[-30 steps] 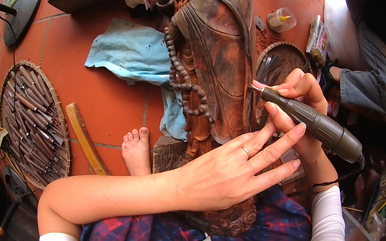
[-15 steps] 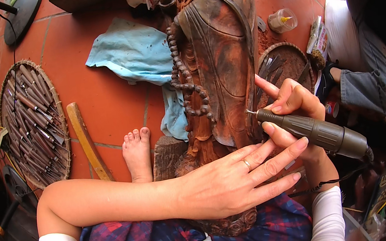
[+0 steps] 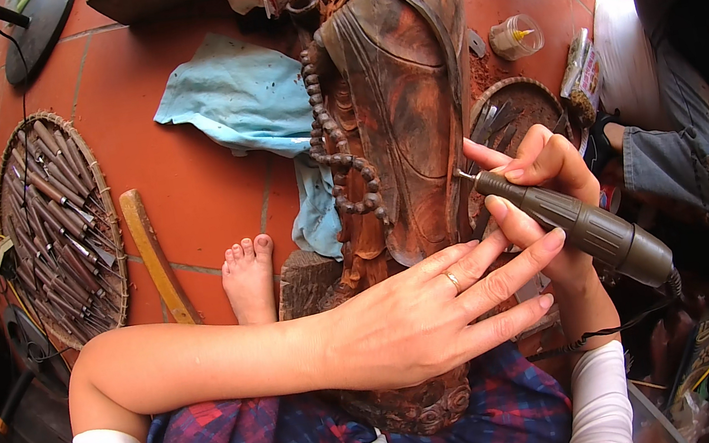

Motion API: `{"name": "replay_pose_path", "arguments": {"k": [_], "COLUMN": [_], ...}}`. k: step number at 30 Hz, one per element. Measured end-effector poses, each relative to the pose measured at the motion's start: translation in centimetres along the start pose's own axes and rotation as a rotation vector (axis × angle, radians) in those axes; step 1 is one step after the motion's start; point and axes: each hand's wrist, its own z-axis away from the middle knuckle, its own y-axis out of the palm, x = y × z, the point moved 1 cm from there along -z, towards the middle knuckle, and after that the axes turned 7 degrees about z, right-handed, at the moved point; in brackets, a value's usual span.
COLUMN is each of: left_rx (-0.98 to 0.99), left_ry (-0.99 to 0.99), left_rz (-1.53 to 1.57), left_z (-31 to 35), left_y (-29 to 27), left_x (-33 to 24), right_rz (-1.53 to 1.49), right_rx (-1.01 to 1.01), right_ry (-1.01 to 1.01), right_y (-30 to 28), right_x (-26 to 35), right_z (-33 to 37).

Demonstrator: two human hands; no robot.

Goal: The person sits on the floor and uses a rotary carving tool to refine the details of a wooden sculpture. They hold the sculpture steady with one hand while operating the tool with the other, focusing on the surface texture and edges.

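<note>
Rotary tool (image 3: 589, 228), right of centre: we grip it in right hand (image 3: 561, 165), bit (image 3: 465, 174) near wooden carving (image 3: 406, 122); left hand (image 3: 411, 323), lower centre, released, fingers (image 3: 500, 284) spread.

Rotary tool (image 3: 576, 222) is swinging steeper than half a second ago, its bit (image 3: 463, 175) moving up beside the wooden carving (image 3: 403, 113), yet sitting lower along it than a second ago; right hand (image 3: 570, 175) is rising too; left hand (image 3: 412, 327) is shifting up across the carving's lower end
</note>
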Motion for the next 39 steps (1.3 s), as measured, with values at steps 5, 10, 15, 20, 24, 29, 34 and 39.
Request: {"name": "replay_pose_path", "arguments": {"k": [5, 10, 15, 20, 24, 29, 34, 39], "left_rx": [-0.012, -0.015, -0.011, 0.012, 0.023, 0.041, 0.034, 0.022], "left_ry": [-0.001, 0.001, 0.010, 0.014, 0.008, 0.005, 0.010, 0.009], "left_rz": [-0.030, -0.027, 0.017, 0.036, 0.047, 0.058, 0.028, 0.005], "left_z": [-0.3, -0.2, 0.0, 0.2, 0.5, 0.6, 0.2, 0.0], "left_y": [-0.1, -0.1, 0.1, 0.1, 0.2, 0.2, 0.0, 0.0], "left_x": [0.5, 0.6, 0.1, -0.4, -0.8, -0.8, -0.5, 0.0], "right_rz": [-0.038, -0.036, 0.059, 0.108, 0.116, 0.104, 0.088, 0.074], "right_rx": [-0.024, -0.039, 0.038, 0.060, 0.119, 0.157, 0.125, 0.056], "right_ry": [0.026, 0.005, -0.052, -0.092, -0.103, -0.101, -0.056, -0.036], "right_y": [0.2, 0.3, -0.4, -0.4, -0.4, -0.5, -0.7, -0.6], "right_x": [0.1, -0.2, -0.2, -0.1, 0.1, -0.1, -0.1, -0.2], "right_z": [-0.4, -0.4, -0.1, 0.1, 0.2, 0.4, 0.2, -0.1]}}
